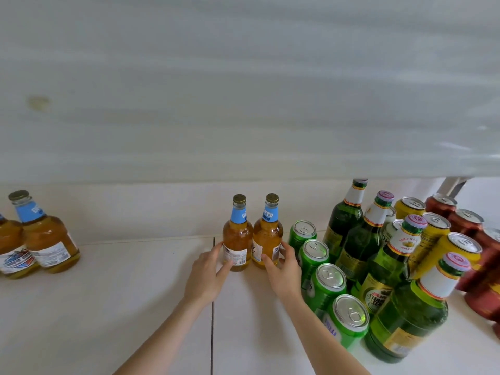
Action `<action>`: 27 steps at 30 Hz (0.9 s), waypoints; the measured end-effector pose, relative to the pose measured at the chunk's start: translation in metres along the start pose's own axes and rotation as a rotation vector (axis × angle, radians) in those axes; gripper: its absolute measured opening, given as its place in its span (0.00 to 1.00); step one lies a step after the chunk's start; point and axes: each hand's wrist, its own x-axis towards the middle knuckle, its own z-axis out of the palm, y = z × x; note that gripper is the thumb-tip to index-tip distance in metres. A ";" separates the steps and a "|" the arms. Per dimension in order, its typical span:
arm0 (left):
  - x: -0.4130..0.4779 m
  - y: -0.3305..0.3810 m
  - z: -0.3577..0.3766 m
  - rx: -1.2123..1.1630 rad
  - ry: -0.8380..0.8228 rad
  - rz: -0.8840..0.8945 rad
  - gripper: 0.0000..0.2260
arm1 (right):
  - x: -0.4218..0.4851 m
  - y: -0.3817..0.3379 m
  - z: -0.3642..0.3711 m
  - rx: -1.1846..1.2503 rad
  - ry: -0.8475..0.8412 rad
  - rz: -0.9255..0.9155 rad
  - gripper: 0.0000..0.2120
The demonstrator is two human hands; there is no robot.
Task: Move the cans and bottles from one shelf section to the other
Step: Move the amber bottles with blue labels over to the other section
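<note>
Two amber beer bottles with blue neck labels and gold caps stand upright side by side just right of the shelf seam (212, 334). My left hand (207, 277) wraps the base of the left amber bottle (238, 234), with its fingers across the label. My right hand (284, 274) holds the base of the right amber bottle (267, 234), thumb on its right side. Both bottles rest on the white shelf (135, 293). On the left section two more amber bottles (46, 239) stand at the far left edge.
Right of my right hand runs a row of green cans (324, 288), close to my wrist. Behind them stand green glass bottles (378, 253), yellow cans (435, 231) and red cans (465, 220). The white shelf above (243, 90) hangs low overhead.
</note>
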 end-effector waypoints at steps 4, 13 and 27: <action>-0.023 -0.010 -0.010 0.313 0.053 0.028 0.26 | -0.023 -0.003 -0.007 -0.187 0.000 -0.075 0.27; -0.090 -0.023 -0.039 0.674 0.102 0.148 0.27 | -0.085 -0.008 -0.023 -0.857 -0.002 -0.261 0.31; -0.188 -0.042 -0.067 0.780 0.113 0.234 0.26 | -0.185 0.005 -0.010 -1.077 -0.115 -0.355 0.32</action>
